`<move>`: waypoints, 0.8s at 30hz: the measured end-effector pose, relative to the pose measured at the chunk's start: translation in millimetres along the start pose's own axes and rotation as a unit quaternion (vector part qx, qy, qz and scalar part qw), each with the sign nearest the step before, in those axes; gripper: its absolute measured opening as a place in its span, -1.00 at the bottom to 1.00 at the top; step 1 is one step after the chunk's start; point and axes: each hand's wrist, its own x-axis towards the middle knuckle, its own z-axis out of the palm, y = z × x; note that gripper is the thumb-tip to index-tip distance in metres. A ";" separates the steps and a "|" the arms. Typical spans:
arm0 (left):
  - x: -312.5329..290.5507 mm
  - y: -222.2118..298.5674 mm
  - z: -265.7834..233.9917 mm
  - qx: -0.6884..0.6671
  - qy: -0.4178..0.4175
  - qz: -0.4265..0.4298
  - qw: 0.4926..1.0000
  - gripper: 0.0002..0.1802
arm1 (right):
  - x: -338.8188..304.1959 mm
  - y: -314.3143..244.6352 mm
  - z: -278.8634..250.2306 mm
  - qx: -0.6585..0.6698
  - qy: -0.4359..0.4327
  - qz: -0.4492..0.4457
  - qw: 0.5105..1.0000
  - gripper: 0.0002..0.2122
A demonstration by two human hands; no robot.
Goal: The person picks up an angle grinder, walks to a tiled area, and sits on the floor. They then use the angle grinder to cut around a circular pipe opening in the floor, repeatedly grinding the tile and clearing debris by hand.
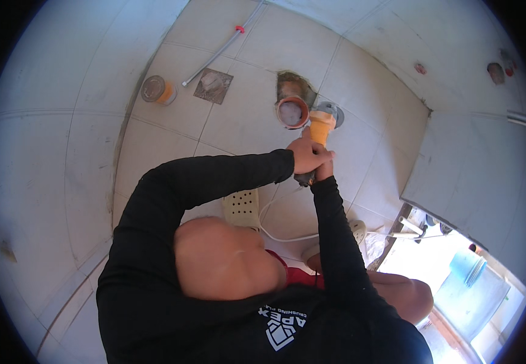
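Note:
With both hands I hold an orange angle grinder (322, 126) over the tiled floor. My left hand (306, 154) is closed against the side of its body. Behind it, my right hand (325, 168) wraps the dark rear end and is partly covered by the left. The grinder's grey disc (337, 115) is at the far end, just right of an orange-brown pipe (283, 120). This open-ended pipe stands in a rough hole (292, 82) cut through the tiles, with whitish material inside. Whether the disc touches the pipe or floor, I cannot tell.
A square drain (213, 85) and a lidded jar (157, 90) are to the left. A grey flexible hose (220, 51) lies beyond them. The white power cord (275, 238) loops near my cream clog (242, 208). Walls flank the floor; a bright doorway (424, 261) opens at lower right.

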 end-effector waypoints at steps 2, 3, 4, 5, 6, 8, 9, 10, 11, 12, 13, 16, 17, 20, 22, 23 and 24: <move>0.6 -3.7 1.4 -0.052 0.027 -0.010 0.998 -0.14 | -4.9 -9.9 11.1 0.000 0.019 0.000 1.000 -0.68; 0.5 -4.1 -0.6 -0.089 0.050 -0.006 0.995 -0.18 | -3.3 -15.9 19.3 0.005 0.026 0.004 1.000 -0.68; -0.2 -3.2 -3.0 -0.123 0.059 -0.013 0.991 -0.21 | -1.5 -21.8 27.8 0.012 0.041 0.014 0.999 -0.67; 0.0 -1.5 -10.0 -0.195 0.013 0.007 0.981 -0.29 | -1.1 -26.7 36.5 0.003 0.045 0.002 0.999 -0.68; -0.7 1.4 -16.3 -0.196 0.002 -0.010 0.981 -0.30 | 0.3 -30.6 46.2 0.002 0.046 -0.023 0.999 -0.68; -1.0 9.1 -32.7 -0.188 -0.026 -0.071 0.979 -0.32 | 4.2 -37.5 64.9 -0.065 0.079 -0.059 0.993 -0.68; -2.0 13.2 -38.8 -0.169 -0.033 -0.118 0.978 -0.34 | 3.8 -40.9 71.9 -0.067 0.099 -0.060 0.991 -0.67; -1.9 16.5 -45.6 -0.153 -0.037 -0.163 0.974 -0.36 | 4.7 -44.1 78.7 -0.066 0.116 -0.055 0.990 -0.67; -0.9 19.8 -51.0 -0.140 -0.039 -0.203 0.968 -0.38 | 6.6 -47.9 84.1 -0.077 0.130 -0.029 0.988 -0.66; -1.1 22.0 -54.8 -0.119 -0.044 -0.222 0.967 -0.39 | 6.8 -51.8 88.7 -0.087 0.141 0.003 0.986 -0.66; 0.5 23.6 -58.1 -0.106 -0.050 -0.233 0.965 -0.40 | 8.4 -55.7 92.2 -0.101 0.150 0.043 0.983 -0.65; 6.5 24.2 -60.9 -0.105 -0.041 -0.227 0.967 -0.47 | 11.8 -65.3 95.8 -0.103 0.185 0.095 0.973 -0.65; 8.2 23.6 -61.3 -0.124 -0.036 -0.220 0.967 -0.48 | 12.9 -67.3 95.0 -0.106 0.176 0.077 0.976 -0.65; 12.2 20.6 -60.5 -0.149 -0.025 -0.211 0.966 -0.51 | 13.8 -67.4 92.3 -0.081 0.174 0.059 0.980 -0.64; 14.2 19.9 -59.6 -0.153 -0.021 -0.214 0.965 -0.53 | 15.4 -66.6 91.1 -0.087 0.171 0.071 0.979 -0.60; 14.8 20.0 -59.4 -0.155 -0.019 -0.221 0.963 -0.53 | 16.3 -66.4 91.5 -0.083 0.177 0.068 0.978 -0.59; 15.5 20.6 -59.0 -0.155 -0.016 -0.219 0.963 -0.53 | 17.4 -66.5 90.8 -0.079 0.186 0.061 0.977 -0.58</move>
